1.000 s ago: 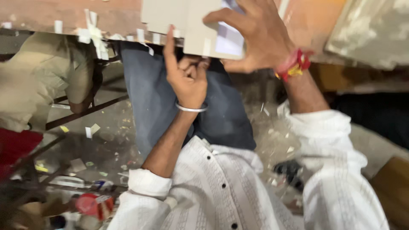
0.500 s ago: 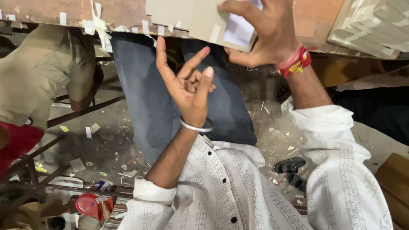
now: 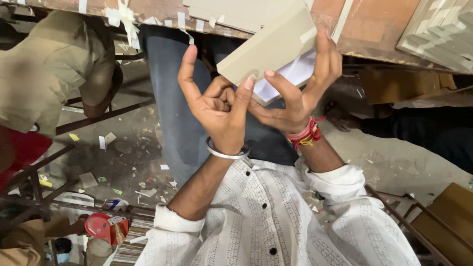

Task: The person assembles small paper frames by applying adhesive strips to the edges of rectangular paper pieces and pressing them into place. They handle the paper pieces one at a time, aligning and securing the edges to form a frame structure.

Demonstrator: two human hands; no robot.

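Beige flat rectangular cardboard box, white on its underside, is held tilted above the person's lap, just below the edge of the worn wooden table. Right hand grips it, fingers spread wide around its lower end. Left hand touches the box's near corner with thumb tip, forefinger raised, other fingers curled. A silver metal bangle circles the left wrist; red thread wristbands circle the right.
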